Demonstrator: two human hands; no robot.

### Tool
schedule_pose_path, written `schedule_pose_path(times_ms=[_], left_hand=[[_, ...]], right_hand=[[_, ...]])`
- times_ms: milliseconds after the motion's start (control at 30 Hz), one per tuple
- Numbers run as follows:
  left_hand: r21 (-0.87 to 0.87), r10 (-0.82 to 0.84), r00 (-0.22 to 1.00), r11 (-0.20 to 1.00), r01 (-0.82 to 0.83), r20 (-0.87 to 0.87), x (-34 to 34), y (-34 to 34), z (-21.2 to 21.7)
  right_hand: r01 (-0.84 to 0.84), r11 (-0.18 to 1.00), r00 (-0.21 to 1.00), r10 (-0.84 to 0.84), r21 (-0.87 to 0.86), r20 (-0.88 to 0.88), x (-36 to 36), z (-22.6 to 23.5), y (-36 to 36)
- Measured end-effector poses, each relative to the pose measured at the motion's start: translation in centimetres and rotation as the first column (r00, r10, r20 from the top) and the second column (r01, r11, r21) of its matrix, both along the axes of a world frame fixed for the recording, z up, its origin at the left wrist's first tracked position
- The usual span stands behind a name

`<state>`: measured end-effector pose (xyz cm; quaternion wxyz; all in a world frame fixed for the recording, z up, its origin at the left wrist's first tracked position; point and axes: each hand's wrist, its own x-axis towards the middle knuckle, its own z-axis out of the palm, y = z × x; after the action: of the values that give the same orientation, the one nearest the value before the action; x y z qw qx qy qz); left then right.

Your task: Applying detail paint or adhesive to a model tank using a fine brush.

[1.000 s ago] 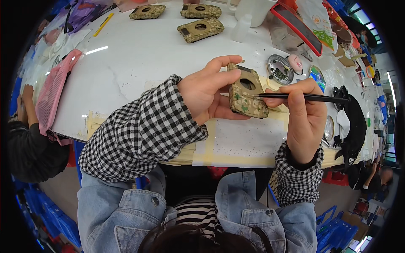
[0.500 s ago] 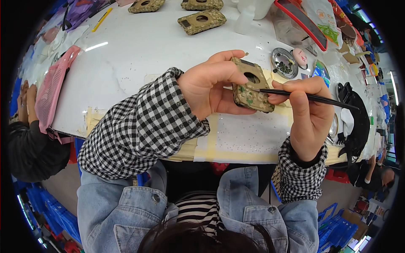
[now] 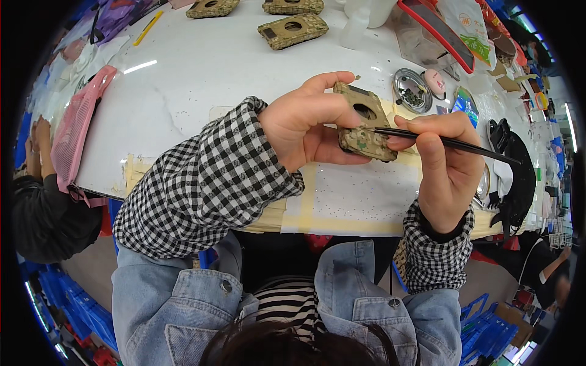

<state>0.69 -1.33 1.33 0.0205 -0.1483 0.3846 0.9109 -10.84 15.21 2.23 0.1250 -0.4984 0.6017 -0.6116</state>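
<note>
My left hand [image 3: 308, 119] is closed around a camouflage-painted model tank hull [image 3: 377, 116] with a round opening in its top. The hull is tilted above the table, and the thumb presses on its upper face beside the opening. In my right hand [image 3: 448, 161] I grip slim black tweezers [image 3: 467, 145] between thumb and fingers. Their pointed end meets the hull's top close to my left thumb. Whether a tiny part sits at the tips is too small to tell. A white sheet [image 3: 360, 192] dotted with small specks lies below, edged with yellowish tape.
Similar hulls [image 3: 293, 32] stand at the far edge. To the right are a round metal dish [image 3: 400, 79] of small dark parts, a red-framed phone [image 3: 436, 33] and a black bag [image 3: 516, 183]. A pink mesh bag [image 3: 79, 128] lies left, near another person's hands [image 3: 43, 143].
The hull has shifted and tilted very slightly in my left hand, and the tweezers' angle has changed a little. Both grips stay the same. A person at the far right has moved.
</note>
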Motion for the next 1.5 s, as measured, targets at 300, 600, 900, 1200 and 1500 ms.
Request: schedule_pose_path(times_ms=[300,600,900,1200,1500], left_hand=[[-0.010,-0.004,1.000,1.000,0.003,-0.012,0.08,-0.10,-0.20],[-0.159,-0.023,0.999,0.987,0.029,0.034,0.33,0.43,0.26],[-0.148,-0.036,0.999,0.988,0.039,0.022,0.38,0.42,0.23],[-0.116,-0.040,0.999,0.992,0.041,0.009,0.42,0.36,0.03],[-0.148,-0.039,0.999,0.988,0.042,0.027,0.31,0.58,0.14]], right_hand=[[0.004,1.000,0.998,-0.003,0.013,-0.060,-0.03,-0.21,0.10],[-0.007,1.000,1.000,0.008,0.011,-0.017,0.53,-0.22,0.04],[0.010,1.000,0.999,-0.009,0.018,-0.041,0.52,-0.18,0.26],[-0.006,1.000,1.000,0.006,0.007,-0.031,0.41,-0.43,0.36],[0.030,0.999,0.998,-0.029,0.032,-0.055,0.51,-0.36,0.50]])
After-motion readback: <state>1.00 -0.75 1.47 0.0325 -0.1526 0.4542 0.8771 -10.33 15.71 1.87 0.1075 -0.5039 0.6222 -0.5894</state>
